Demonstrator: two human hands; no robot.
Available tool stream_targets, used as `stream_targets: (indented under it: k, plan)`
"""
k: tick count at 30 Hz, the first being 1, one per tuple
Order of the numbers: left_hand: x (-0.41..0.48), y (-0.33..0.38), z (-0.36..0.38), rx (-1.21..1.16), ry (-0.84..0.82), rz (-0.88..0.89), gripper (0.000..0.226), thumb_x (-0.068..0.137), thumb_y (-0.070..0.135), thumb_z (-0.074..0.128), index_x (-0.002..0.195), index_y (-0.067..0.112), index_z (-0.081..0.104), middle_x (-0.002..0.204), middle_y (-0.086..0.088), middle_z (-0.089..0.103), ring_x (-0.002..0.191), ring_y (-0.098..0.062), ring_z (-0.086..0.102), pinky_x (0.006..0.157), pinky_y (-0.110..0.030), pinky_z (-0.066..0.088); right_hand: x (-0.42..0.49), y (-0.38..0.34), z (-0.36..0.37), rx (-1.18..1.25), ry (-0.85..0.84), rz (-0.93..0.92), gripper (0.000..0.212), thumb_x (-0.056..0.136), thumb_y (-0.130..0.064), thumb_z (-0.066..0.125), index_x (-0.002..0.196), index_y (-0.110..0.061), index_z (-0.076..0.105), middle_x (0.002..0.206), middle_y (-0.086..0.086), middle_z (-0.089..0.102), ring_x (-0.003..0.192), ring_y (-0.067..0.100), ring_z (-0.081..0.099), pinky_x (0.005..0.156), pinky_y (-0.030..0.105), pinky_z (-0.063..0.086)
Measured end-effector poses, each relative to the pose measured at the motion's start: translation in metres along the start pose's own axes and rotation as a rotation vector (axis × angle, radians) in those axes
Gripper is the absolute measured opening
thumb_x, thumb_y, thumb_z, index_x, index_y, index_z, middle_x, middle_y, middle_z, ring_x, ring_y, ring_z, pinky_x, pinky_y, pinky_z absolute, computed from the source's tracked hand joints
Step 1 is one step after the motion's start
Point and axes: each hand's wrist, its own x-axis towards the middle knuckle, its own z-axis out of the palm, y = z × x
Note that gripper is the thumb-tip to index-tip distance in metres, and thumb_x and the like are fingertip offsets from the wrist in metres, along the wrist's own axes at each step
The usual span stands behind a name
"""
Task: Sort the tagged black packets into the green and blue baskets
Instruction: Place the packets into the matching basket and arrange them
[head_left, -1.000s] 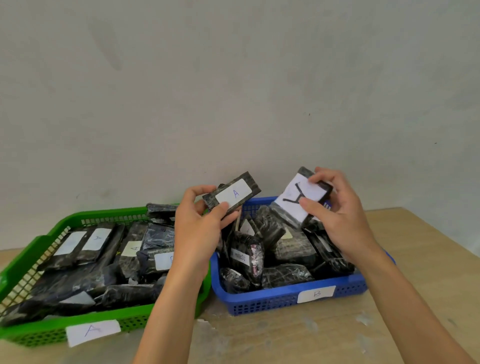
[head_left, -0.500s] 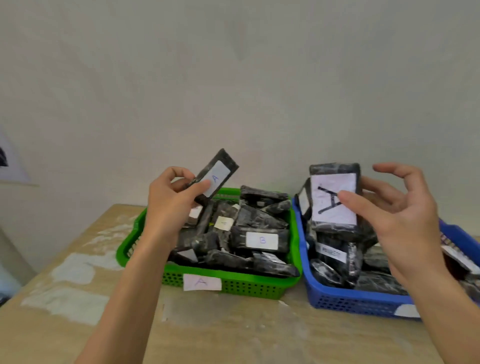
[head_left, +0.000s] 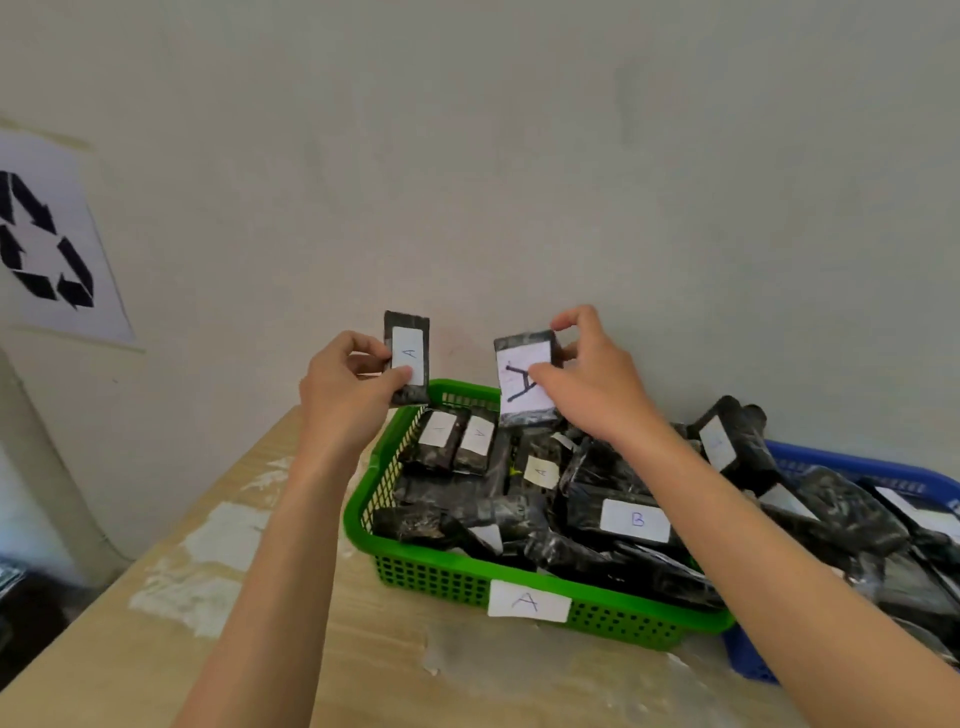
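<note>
My left hand (head_left: 345, 387) pinches a narrow black packet (head_left: 408, 364) with a small white "A" tag, held upright above the far left corner of the green basket (head_left: 467, 577). My right hand (head_left: 587, 384) grips a wider black packet (head_left: 524, 379) with a large handwritten "A" tag, also above the green basket's far side. The green basket carries an "A" label (head_left: 529, 601) on its front and holds several black packets, one tagged "B" (head_left: 635, 519). The blue basket (head_left: 748, 660) sits to its right, full of black packets.
The baskets stand on a wooden table (head_left: 156, 623) with white patches, pushed against a pale wall. A paper sheet with a recycling symbol (head_left: 44, 244) hangs on the wall at the left. The table's left edge drops off near a dark area.
The view has swung left, so the green basket is now central. Both hands have carried their packets over the green basket, and my right hand has closed its fingers round the large "A" packet.
</note>
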Motion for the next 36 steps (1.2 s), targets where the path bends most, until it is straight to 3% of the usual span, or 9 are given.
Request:
stream_targets:
  k: [3,9,15,19,24,27,31,33,36]
  plan:
    - [0.011,-0.004,-0.006,-0.052,-0.047,-0.027,0.024,0.083,0.009,0.083,0.086,0.024,0.064,0.098,-0.007,0.076,0.095,-0.028,0.075,0.087,-0.05,0.062,0.021,-0.001,0.021,-0.306,-0.122,0.002,0.048,0.094,-0.02,0.053,0.139,-0.032,0.042,0.124,0.013,0.056,0.095,0.029,0.062,0.079,0.04,0.057]
    - [0.014,-0.015,-0.001,-0.084,-0.222,-0.108,0.02,0.086,0.005,0.081,0.09,0.018,0.066,0.096,-0.008,0.079,0.092,-0.026,0.078,0.079,-0.039,0.065,0.038,-0.002,0.037,-0.686,-0.391,0.099,0.022,0.094,-0.016,0.055,0.114,-0.008,0.058,0.095,0.008,0.05,0.067,0.028,0.063,0.053,0.038,0.057]
    - [0.008,-0.021,0.012,-0.047,-0.277,-0.123,0.02,0.085,0.004,0.08,0.092,0.019,0.07,0.097,-0.006,0.079,0.094,-0.027,0.077,0.091,-0.052,0.061,0.035,0.002,0.038,-1.09,-0.354,-0.18,0.031,0.099,-0.041,0.055,0.114,-0.016,0.066,0.103,0.012,0.061,0.099,0.032,0.057,0.072,0.036,0.039]
    - [0.008,-0.024,0.015,-0.029,-0.276,-0.121,0.021,0.085,0.001,0.078,0.094,0.019,0.071,0.098,-0.004,0.079,0.09,-0.025,0.078,0.085,-0.046,0.064,0.04,0.006,0.04,-1.063,-0.328,-0.224,0.027,0.098,-0.032,0.059,0.118,-0.015,0.065,0.113,0.009,0.069,0.114,0.032,0.061,0.085,0.04,0.044]
    - [0.007,-0.026,0.017,0.014,-0.27,-0.081,0.02,0.085,0.0,0.077,0.095,0.017,0.075,0.099,-0.007,0.079,0.092,-0.026,0.077,0.083,-0.042,0.064,0.04,-0.008,0.047,-0.244,-0.53,-0.257,0.087,0.073,-0.058,0.087,0.147,-0.043,0.043,0.155,-0.011,0.048,0.135,0.012,0.049,0.103,0.032,0.044]
    - [0.007,-0.027,0.014,0.011,-0.306,-0.095,0.02,0.086,-0.001,0.076,0.097,0.016,0.076,0.1,-0.009,0.079,0.089,-0.026,0.078,0.083,-0.044,0.065,0.044,-0.008,0.064,-0.29,-0.58,-0.287,0.079,0.064,-0.057,0.093,0.127,-0.036,0.051,0.14,-0.01,0.055,0.126,0.016,0.051,0.085,0.02,0.04]
    - [0.011,-0.029,0.003,0.228,-0.21,0.137,0.017,0.09,0.012,0.073,0.104,0.022,0.076,0.101,0.008,0.077,0.09,-0.01,0.074,0.08,-0.026,0.057,0.057,-0.003,0.076,-0.379,-0.498,-0.267,0.068,0.064,-0.056,0.093,0.112,-0.029,0.053,0.122,-0.002,0.059,0.107,0.023,0.055,0.077,0.033,0.046]
    - [0.014,-0.031,-0.003,0.33,-0.175,0.263,0.019,0.094,0.017,0.067,0.109,0.026,0.074,0.105,0.015,0.073,0.1,-0.005,0.069,0.08,-0.021,0.049,0.059,0.003,0.077,-0.488,-0.533,-0.255,0.071,0.063,-0.064,0.09,0.113,-0.032,0.052,0.118,0.001,0.058,0.105,0.024,0.053,0.082,0.039,0.048]
    - [0.017,-0.043,0.0,0.446,-0.332,0.187,0.031,0.104,0.026,0.056,0.134,0.024,0.063,0.132,0.003,0.066,0.127,-0.019,0.058,0.093,-0.031,0.041,0.054,0.009,0.084,-0.589,-0.597,-0.283,0.071,0.067,-0.071,0.084,0.118,-0.033,0.052,0.112,0.0,0.055,0.103,0.023,0.05,0.08,0.039,0.041]
